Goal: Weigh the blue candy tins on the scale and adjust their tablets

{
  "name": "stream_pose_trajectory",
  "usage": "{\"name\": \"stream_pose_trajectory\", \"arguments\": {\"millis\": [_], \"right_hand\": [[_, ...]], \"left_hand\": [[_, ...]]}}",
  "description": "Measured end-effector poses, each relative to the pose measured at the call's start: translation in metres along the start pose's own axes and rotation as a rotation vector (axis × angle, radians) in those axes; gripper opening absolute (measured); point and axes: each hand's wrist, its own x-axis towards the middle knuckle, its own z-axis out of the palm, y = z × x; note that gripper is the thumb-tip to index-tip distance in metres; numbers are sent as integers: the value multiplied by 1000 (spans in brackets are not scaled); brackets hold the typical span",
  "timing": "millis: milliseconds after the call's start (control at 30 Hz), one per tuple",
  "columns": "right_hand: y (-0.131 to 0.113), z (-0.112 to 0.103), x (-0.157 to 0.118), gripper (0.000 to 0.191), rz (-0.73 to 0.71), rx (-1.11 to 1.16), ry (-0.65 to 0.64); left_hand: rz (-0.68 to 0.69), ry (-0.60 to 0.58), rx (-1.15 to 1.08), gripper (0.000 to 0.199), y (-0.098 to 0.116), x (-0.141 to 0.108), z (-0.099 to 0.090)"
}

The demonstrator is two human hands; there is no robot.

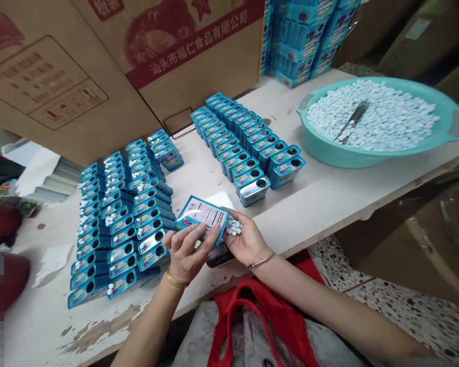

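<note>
My left hand (189, 250) is closed around a blue tin (202, 216), which lies tilted on its side with its printed back label up. Cupped at the tin's right end, my right hand (248, 239) holds a small heap of pale candies (233, 226). Under both hands sits a white scale (220, 200), mostly covered, its dark front showing below them. Rows of blue tins (122, 219) stand at the left, many with candies on top by their round holes. More tins (248, 148) with dark round openings stand in two rows at the centre.
A turquoise basin (340, 153) full of pale candies, with a metal scoop (354, 120) in it, stands at the right. Large cardboard boxes (137, 61) line the back, beside stacked wrapped blue packs (298, 41). The white table (329, 193) has a front edge near my body.
</note>
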Motion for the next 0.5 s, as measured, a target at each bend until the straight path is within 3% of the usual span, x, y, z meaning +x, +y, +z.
{"name": "stream_pose_trajectory", "arguments": {"millis": [133,367,500], "right_hand": [[-1,1,-3,17,-25,-1,8],[-14,-11,-9,16,-103,-47,76],[-27,-23,-16,20,-120,-91,87]], "left_hand": [[-94,21,-98,40,4,2,3],[-527,33,-449,35,11,-3,23],[-685,8,-664,33,6,-6,38]]}}
